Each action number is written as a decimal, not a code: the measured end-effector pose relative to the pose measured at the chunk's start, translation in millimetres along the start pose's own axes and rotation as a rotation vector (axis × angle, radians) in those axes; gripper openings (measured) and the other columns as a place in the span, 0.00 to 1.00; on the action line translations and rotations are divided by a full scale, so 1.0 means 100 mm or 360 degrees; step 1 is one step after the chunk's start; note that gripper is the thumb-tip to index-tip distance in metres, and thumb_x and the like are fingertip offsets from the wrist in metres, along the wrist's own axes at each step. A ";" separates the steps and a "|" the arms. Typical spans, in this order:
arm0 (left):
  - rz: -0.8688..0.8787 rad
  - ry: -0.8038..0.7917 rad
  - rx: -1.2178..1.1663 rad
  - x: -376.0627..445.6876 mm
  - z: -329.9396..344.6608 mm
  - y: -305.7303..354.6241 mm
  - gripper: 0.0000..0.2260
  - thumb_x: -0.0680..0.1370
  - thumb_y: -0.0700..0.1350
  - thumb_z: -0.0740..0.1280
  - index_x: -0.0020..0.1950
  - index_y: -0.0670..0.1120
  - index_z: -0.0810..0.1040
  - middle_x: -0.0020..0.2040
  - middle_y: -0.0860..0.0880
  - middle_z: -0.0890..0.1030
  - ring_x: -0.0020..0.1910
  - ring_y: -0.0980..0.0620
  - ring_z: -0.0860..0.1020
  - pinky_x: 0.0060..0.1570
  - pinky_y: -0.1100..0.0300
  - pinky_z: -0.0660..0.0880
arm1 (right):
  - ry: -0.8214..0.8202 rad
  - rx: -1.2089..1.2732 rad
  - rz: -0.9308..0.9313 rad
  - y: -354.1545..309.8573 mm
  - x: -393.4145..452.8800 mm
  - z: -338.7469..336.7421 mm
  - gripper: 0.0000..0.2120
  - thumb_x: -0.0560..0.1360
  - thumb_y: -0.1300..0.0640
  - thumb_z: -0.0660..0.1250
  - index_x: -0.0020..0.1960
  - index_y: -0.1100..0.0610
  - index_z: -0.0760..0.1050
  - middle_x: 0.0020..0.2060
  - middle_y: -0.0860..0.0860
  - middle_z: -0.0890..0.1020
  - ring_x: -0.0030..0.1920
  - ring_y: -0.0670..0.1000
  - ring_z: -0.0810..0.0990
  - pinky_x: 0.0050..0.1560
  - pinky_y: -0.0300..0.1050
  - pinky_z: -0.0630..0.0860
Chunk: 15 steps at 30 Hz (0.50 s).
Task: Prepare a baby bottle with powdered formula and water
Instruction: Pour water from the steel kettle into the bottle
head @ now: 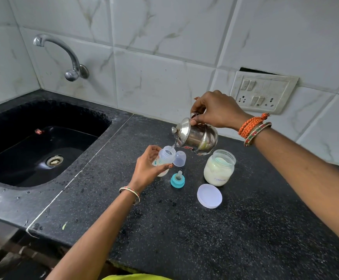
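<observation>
I'm looking at a home kitchen: black speckled stone tabletop (184,229) with inset black sink (13,178), chrome wall tap (63,55), marble-look wall tiles (164,37), a grubby switch-and-socket plate (262,91), and a steel kettle (197,138) over the tabletop.

Soft, even light falls from above; shadows on the counter (184,229) are faint. Bright glints mark the steel kettle (197,138) and tap (63,51). The sink (23,154) bowl stays dark. Wide-angle distortion bends the tile lines near the edges; the bottom left corner blurs.
</observation>
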<state>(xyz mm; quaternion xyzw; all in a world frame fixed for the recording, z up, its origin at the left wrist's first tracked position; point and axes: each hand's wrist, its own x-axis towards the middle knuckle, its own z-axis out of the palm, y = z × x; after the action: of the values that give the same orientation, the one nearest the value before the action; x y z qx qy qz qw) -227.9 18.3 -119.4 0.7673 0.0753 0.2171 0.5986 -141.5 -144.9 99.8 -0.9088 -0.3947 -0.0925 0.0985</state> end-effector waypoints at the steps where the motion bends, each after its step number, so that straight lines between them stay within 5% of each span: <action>1: 0.0005 -0.0003 0.0000 0.00 0.00 0.00 0.26 0.63 0.47 0.80 0.56 0.50 0.72 0.56 0.52 0.80 0.56 0.56 0.78 0.60 0.59 0.74 | -0.0002 0.0001 -0.0003 0.00 0.00 0.00 0.16 0.67 0.48 0.76 0.51 0.53 0.82 0.46 0.50 0.85 0.54 0.51 0.81 0.46 0.43 0.69; 15: 0.0034 -0.0005 0.0018 -0.03 0.00 0.01 0.25 0.64 0.46 0.80 0.56 0.48 0.73 0.55 0.53 0.80 0.56 0.57 0.77 0.58 0.67 0.72 | -0.0009 -0.0033 -0.0003 -0.08 0.03 -0.02 0.16 0.66 0.48 0.76 0.53 0.51 0.83 0.47 0.49 0.85 0.50 0.51 0.81 0.47 0.44 0.73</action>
<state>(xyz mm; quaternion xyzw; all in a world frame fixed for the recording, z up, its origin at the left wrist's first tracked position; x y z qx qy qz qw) -230.4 16.6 -118.8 0.7719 0.0674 0.2219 0.5920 -145.6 -138.1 103.3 -0.9097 -0.3947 -0.0940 0.0879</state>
